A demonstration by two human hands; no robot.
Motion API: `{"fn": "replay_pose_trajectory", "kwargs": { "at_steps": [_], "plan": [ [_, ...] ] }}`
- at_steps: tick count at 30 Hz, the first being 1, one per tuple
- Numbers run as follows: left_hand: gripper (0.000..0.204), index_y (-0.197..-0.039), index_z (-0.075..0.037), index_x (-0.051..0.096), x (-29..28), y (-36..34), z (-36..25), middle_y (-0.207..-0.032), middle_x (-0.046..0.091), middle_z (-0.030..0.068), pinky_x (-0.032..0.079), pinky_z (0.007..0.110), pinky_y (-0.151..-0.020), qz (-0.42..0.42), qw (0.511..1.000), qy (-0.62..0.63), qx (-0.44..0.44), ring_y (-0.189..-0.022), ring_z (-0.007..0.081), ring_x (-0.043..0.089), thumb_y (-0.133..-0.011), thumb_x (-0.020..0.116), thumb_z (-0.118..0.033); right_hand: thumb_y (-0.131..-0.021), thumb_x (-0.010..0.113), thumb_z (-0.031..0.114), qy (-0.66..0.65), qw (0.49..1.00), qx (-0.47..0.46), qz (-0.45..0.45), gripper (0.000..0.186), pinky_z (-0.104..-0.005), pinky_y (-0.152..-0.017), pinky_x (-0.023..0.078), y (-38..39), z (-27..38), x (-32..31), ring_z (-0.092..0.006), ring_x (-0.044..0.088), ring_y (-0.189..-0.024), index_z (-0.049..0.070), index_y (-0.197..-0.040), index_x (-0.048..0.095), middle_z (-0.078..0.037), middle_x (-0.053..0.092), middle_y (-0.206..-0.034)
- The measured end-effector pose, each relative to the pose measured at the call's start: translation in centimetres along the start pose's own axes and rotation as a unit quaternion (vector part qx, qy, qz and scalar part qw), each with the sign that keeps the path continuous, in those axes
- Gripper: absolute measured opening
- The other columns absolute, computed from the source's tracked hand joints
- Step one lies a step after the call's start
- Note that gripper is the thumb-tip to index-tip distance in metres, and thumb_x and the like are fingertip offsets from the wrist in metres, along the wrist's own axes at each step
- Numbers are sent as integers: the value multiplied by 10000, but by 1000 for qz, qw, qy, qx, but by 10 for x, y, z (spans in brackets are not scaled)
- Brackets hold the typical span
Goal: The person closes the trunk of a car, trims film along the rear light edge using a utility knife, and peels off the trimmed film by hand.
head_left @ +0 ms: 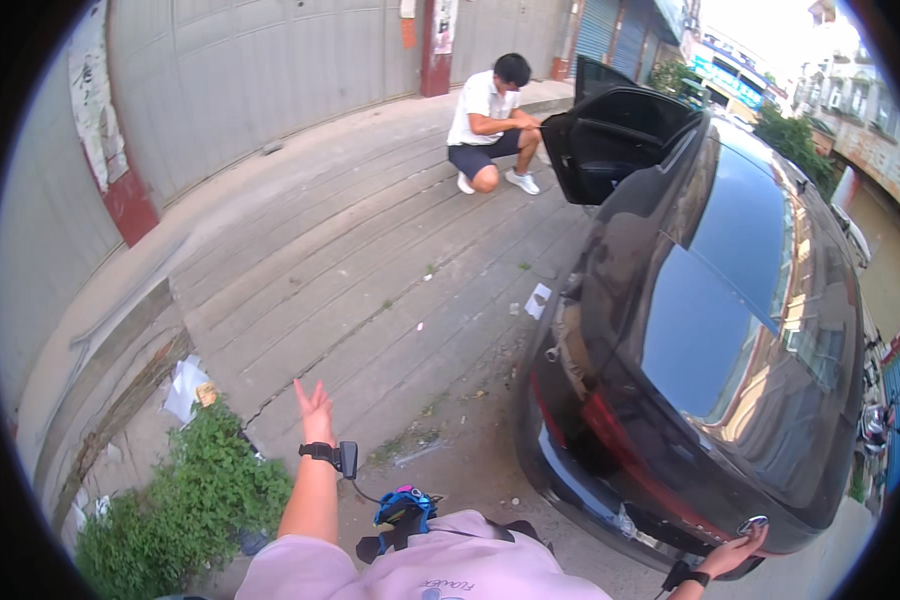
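Observation:
My left hand [315,412] is held out over the paving with its fingers spread and nothing in it. A dark band with a small device sits on that wrist. At the lower right, my right hand [736,553] reaches to the back of a dark car [610,300]. Its fingers are stretched out and touch the round emblem [753,523] on the boot lid. The boot lid [690,480] lies closed. Beyond the emblem spreads the rear window [700,335], reflecting sky and buildings.
A person [490,125] in a white shirt squats beside the open car door [620,135]. Grey shutters [270,70] line the far side. Green weeds [185,500] and white litter [183,390] lie at the left. A white paper [538,300] rests near the car.

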State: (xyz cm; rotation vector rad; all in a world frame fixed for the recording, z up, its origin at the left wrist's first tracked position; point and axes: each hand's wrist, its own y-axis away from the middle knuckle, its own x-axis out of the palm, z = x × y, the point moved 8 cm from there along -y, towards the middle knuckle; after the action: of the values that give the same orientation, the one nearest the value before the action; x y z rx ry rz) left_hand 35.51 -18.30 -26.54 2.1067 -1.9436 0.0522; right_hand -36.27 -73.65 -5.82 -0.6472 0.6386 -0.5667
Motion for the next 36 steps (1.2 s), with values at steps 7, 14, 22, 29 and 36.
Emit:
{"fn": "replay_pose_trajectory", "kwargs": {
  "at_steps": [7, 14, 22, 29, 36],
  "plan": [
    [862, -1482, -319, 180, 12, 77, -186, -1543, 162, 118, 160, 654, -1062, 335, 831, 444, -30, -1399, 368, 180, -784, 390, -779, -980, 449, 255, -6, 989, -144, -38, 424, -385, -964, 410, -41, 155, 30, -325, 527, -1133, 28, -1337, 449, -190, 506, -1307],
    [932, -1488, -322, 148, -11, 112, -243, -1533, 125, 198, 163, 639, -1073, 335, 840, 426, 20, -1381, 416, 193, -738, 333, -843, -975, 451, 322, 29, 979, -202, -24, 444, -408, -950, 413, -49, 194, 95, -342, 519, -1160, 79, -1347, 445, -189, 507, -1310],
    [1016, -1496, -169, 125, -22, 115, -253, -1400, 355, 288, 262, 518, -1077, 351, 853, 384, 41, -1261, 401, 409, -754, 294, -842, -974, 404, 390, 261, 943, -205, 5, 426, -431, -985, 372, -86, 184, 137, -236, 491, -1212, 145, -1316, 470, -46, 500, -1347],
    [810, -1463, -84, 191, -62, 108, -330, -1079, 572, 114, 421, 339, -866, 81, 927, -161, 329, -937, 190, 573, -845, 595, -419, -952, 434, 366, 262, 955, -130, 53, 371, -495, -1096, 222, -56, 200, 196, -207, 431, -1259, 155, -1245, 520, -1, 461, -1360],
    [708, -1416, -67, 302, -10, 81, -374, -1028, 572, 128, 427, 358, -866, -29, 778, -380, 500, -904, 223, 569, -782, 615, -77, -959, 424, 367, 228, 962, -146, 17, 376, -495, -1119, 177, -49, 188, 186, -244, 402, -1287, 127, -1236, 509, -75, 441, -1371]
  ]
}}
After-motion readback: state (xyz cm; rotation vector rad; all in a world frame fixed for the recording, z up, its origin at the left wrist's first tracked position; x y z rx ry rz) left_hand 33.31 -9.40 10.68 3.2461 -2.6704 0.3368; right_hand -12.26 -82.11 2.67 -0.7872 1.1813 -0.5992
